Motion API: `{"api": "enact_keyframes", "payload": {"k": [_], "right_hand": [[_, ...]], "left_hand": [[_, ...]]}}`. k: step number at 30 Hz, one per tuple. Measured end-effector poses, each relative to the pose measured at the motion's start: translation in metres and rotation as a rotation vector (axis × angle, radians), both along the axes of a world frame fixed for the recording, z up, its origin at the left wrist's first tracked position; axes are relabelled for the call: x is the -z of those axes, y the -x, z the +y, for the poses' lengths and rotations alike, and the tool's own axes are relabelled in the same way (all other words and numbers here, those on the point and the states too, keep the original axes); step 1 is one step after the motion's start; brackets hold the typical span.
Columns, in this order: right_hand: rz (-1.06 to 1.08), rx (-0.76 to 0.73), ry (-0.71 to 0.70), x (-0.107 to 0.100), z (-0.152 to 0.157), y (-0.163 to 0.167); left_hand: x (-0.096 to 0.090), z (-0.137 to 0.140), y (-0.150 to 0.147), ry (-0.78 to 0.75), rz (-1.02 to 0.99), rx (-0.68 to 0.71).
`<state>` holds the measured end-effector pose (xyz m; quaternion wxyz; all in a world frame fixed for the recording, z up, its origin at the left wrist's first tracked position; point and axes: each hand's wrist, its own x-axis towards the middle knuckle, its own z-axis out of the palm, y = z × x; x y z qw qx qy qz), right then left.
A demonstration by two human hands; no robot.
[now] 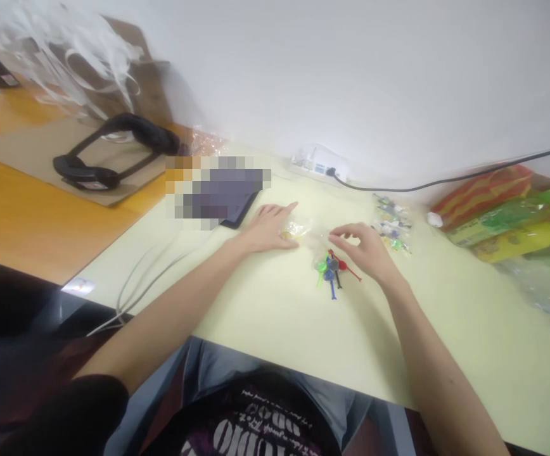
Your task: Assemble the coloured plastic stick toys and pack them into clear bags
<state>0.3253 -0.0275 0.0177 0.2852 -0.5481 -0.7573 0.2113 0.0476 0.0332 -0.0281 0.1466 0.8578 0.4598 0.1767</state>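
My left hand (272, 229) lies over the pale yellow table (256, 304) with its fingers spread. By its thumb is a crinkled clear plastic bag (298, 227), with a small yellow piece (287, 235) beside the thumb. The fingertips of my right hand (363, 248) are pinched together close to clear film; blur hides what is between them. Just below these fingertips lies a cluster of small plastic pieces with thin stems, among them a green piece (322, 266), a blue piece (331, 278) and a red piece (346, 266).
A tablet (239, 206), partly pixelated, lies beyond my left hand. More small bagged pieces (391, 225) are at the right, near colourful packaging (507, 209). A power strip (317, 163) with a black cable (408, 189) sits by the wall. A black headset-like frame (113, 152) rests at the left.
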Motion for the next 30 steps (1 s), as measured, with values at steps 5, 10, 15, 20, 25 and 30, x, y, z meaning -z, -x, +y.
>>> {"api": "enact_keyframes", "payload": {"k": [5,10,15,20,25,30], "right_hand": [[-0.333,-0.019,-0.088,0.015,-0.032,-0.007],[-0.321,-0.038,-0.041,0.024,-0.037,-0.001],[-0.288,-0.046,-0.060,0.024,-0.039,-0.003],[-0.285,-0.043,-0.089,0.024,-0.041,-0.005],[-0.293,-0.041,-0.094,0.025,-0.041,-0.001],[-0.272,-0.043,-0.086,0.026,-0.042,0.003]], "left_hand": [[0.001,0.001,0.000,-0.003,0.004,-0.005],[0.001,0.002,-0.001,0.006,0.004,-0.008],[0.003,0.003,-0.001,-0.011,0.009,0.003],[0.004,0.005,-0.001,-0.008,0.005,0.003],[0.002,0.003,-0.003,0.000,0.016,-0.004],[0.001,0.003,-0.003,-0.006,0.020,-0.005]]}}
